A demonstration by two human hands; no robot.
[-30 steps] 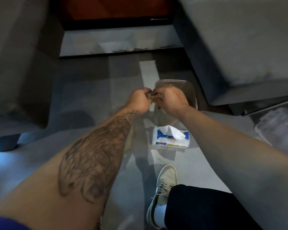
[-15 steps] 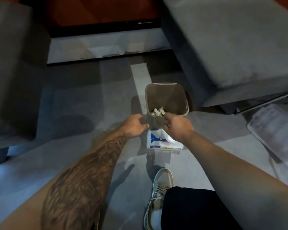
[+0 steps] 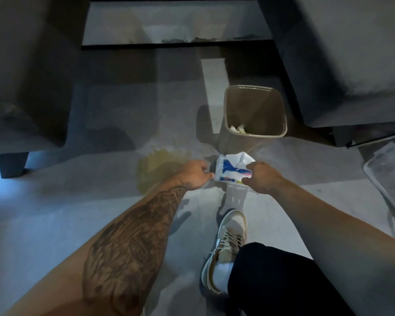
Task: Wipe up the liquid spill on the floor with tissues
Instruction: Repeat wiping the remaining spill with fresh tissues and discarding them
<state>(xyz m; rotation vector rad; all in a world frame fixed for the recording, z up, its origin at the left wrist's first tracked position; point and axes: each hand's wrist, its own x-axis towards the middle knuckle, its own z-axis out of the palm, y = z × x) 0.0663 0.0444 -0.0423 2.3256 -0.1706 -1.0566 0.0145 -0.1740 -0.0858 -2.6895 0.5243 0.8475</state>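
A yellowish liquid spill (image 3: 160,167) lies on the grey floor, left of a white and blue tissue pack (image 3: 232,171). My left hand (image 3: 195,173) holds the pack's left edge with curled fingers, just right of the spill. My right hand (image 3: 261,176) grips the pack's right side, where a white tissue (image 3: 240,157) sticks up. Behind the pack stands a beige bin (image 3: 249,87) with crumpled tissues (image 3: 237,128) at its bottom.
Dark grey sofa blocks stand at the left (image 3: 27,71) and the right (image 3: 342,58), with a floor strip between them. A clear plastic lid (image 3: 390,172) lies at the far right. My shoe (image 3: 228,242) and dark trouser leg are below the pack.
Both hands came down from over the bin, where crumpled tissues now lie, to the tissue pack on the floor. The view tilted down and the spill came into sight.
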